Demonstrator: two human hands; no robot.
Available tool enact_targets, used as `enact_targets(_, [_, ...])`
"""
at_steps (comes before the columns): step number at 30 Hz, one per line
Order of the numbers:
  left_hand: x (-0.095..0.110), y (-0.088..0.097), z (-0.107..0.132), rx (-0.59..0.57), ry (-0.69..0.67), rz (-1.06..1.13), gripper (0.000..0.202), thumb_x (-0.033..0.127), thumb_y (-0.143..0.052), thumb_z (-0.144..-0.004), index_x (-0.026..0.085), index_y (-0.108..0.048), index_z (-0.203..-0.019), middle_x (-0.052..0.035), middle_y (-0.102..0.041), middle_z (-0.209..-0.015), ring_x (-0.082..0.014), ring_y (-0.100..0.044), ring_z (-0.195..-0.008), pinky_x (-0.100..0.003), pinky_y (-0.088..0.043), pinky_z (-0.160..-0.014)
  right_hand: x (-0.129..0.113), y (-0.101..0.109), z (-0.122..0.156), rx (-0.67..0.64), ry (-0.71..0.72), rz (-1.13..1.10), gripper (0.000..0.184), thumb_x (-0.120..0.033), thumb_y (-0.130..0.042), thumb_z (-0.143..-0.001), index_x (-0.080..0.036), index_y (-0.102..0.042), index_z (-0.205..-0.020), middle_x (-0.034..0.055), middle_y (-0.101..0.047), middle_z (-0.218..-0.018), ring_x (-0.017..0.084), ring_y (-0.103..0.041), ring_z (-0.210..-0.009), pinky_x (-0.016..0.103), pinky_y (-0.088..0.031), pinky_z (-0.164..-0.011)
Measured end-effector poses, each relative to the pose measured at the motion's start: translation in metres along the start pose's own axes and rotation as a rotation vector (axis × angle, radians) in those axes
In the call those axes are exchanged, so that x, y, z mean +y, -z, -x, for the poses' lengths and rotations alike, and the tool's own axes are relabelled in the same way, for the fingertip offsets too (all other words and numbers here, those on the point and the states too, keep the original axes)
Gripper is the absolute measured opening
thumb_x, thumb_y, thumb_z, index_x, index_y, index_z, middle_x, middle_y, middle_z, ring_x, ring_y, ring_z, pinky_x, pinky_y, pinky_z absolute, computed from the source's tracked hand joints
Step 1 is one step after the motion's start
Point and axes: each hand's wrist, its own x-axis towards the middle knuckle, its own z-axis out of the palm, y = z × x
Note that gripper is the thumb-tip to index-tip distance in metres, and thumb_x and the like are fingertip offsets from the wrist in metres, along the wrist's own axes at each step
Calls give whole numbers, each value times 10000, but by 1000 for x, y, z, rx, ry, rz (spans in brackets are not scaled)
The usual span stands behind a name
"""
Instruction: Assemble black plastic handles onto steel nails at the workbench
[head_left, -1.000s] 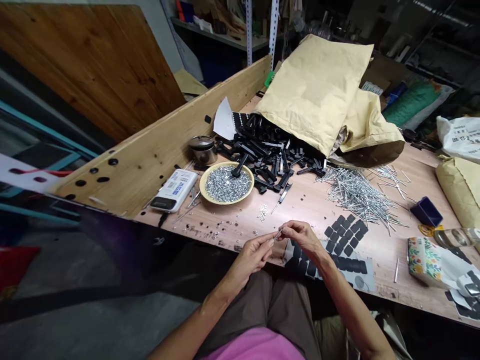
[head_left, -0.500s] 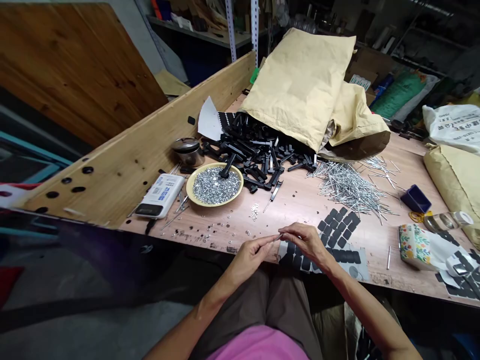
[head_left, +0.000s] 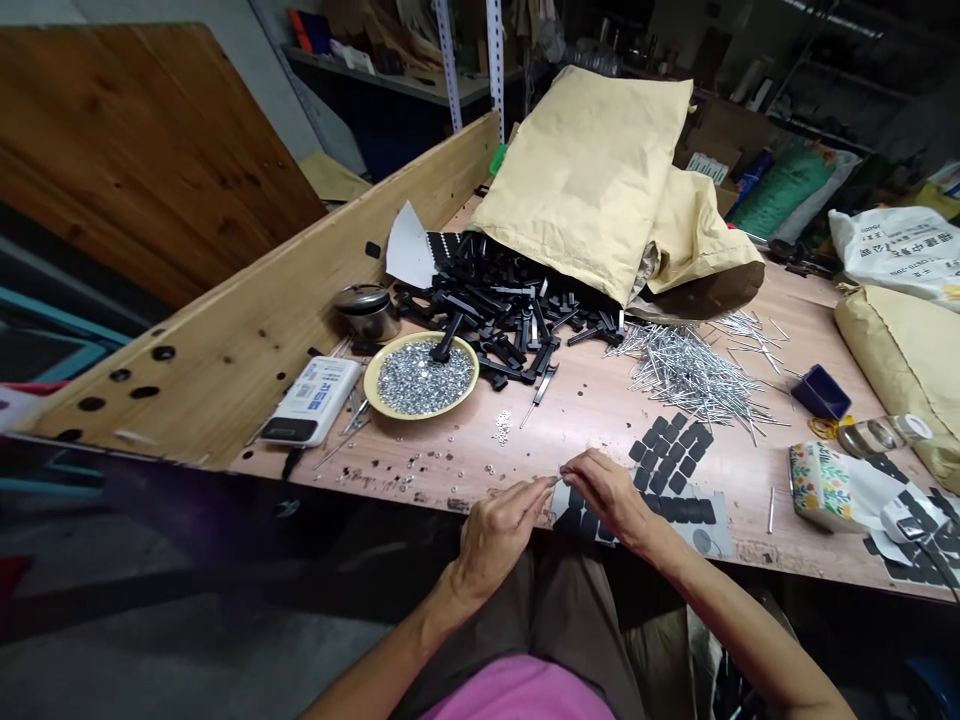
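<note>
My left hand (head_left: pixel 499 525) and my right hand (head_left: pixel 607 490) meet at the near edge of the wooden table (head_left: pixel 600 400), fingertips pinched together on a small thin metal piece (head_left: pixel 559 473) between them. Just behind my right hand lies a sheet with black pads (head_left: pixel 667 480). A yellow bowl of small silver parts (head_left: pixel 420 375) stands to the far left of my hands. A pile of black plastic parts (head_left: pixel 510 305) spills from a tan paper sack (head_left: pixel 592 170), and a heap of metal pins (head_left: pixel 690 370) lies to its right.
A wooden side board (head_left: pixel 300 290) runs along the table's left. A white box (head_left: pixel 311 400) and a small metal pot (head_left: pixel 365 308) sit by the bowl. To the right are a blue tray (head_left: pixel 821 390), a floral box (head_left: pixel 821 480) and more sacks (head_left: pixel 907 350).
Both hands stayed pinched together on the small piece and sit slightly lower at the table edge. The view shifted a little to the right.
</note>
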Motion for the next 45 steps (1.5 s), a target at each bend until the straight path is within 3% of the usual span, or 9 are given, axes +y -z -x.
enact_targets(9, [5, -6, -2, 13, -141, -199, 268, 184, -415, -922, 163, -669, -1003, -46, -732, -762, -110, -674, -616, -163, -508, -580, 0, -8, 5, 84, -28, 218, 481, -333, -235, -989, -180, -530, -641, 28, -526, -575, 124, -477, -546, 241, -369, -551])
enact_targets(13, [8, -12, -1, -6, -89, -143, 271, 178, -422, -910, 174, -679, -996, -44, -722, -739, -109, -668, -620, -159, -492, -562, 4, -12, 7, 58, -213, 235, 598, -410, -203, -980, -186, -481, -501, 8, -481, -464, 105, -432, -451, 244, -304, -505])
enact_targets(18, [16, -14, -18, -77, 477, 419, 283, 355, -487, -864, 183, -710, -895, -61, -722, -816, -162, -670, -730, -230, -518, -640, 2, -1, 14, 112, -608, -15, 615, -519, -189, -947, -196, -587, -608, 15, -581, -568, 123, -529, -526, 229, -351, -498])
enact_targets(21, [24, -23, -32, -61, 799, 887, 332, 459, -589, -767, 161, -712, -846, -89, -697, -983, -192, -651, -872, -256, -514, -709, -3, -4, 24, 217, -643, -284, 481, -521, -324, -920, -198, -651, -781, 35, -661, -748, 155, -607, -683, 253, -460, -604])
enact_targets(26, [39, -52, -42, 26, 905, 1190, 375, 498, -680, -660, 162, -712, -824, -109, -641, -1112, -232, -538, -1125, -315, -429, -931, -9, -25, 40, 336, -638, -547, 314, -462, -521, -846, -206, -654, -970, 56, -687, -927, 188, -634, -857, 304, -514, -771])
enact_targets(29, [33, -59, -51, -19, 797, 948, 304, 424, -607, -750, 172, -715, -879, -109, -572, -1190, -224, -514, -1146, -314, -424, -933, 0, -22, 50, 435, -734, -546, 274, -439, -552, -822, -199, -667, -890, 46, -678, -840, 175, -622, -753, 281, -524, -677])
enact_targets(32, [9, -52, -72, -34, 731, 461, 280, 307, -551, -798, 177, -690, -1003, -110, -551, -1065, -221, -580, -972, -328, -485, -793, 22, -4, 65, 503, -879, -472, 263, -416, -578, -787, -184, -676, -863, 33, -653, -775, 139, -568, -594, 261, -495, -561])
enact_targets(37, [-27, -50, -106, -66, 689, -312, 332, 289, -508, -836, 116, -621, -1096, -179, -525, -1038, -336, -571, -956, -408, -464, -711, 71, 27, 94, 611, -1020, -433, 448, -417, -514, -781, -138, -589, -1123, -2, -588, -686, 121, -533, -520, 261, -479, -511])
enact_targets(45, [-41, -64, -114, -194, 722, -503, 324, 294, -434, -861, 103, -628, -1037, -233, -526, -1053, -325, -609, -749, -395, -417, -604, 122, 51, 117, 522, -909, 188, 211, -264, -460, -760, -180, -651, -796, 53, -629, -766, 183, -586, -696, 310, -480, -656])
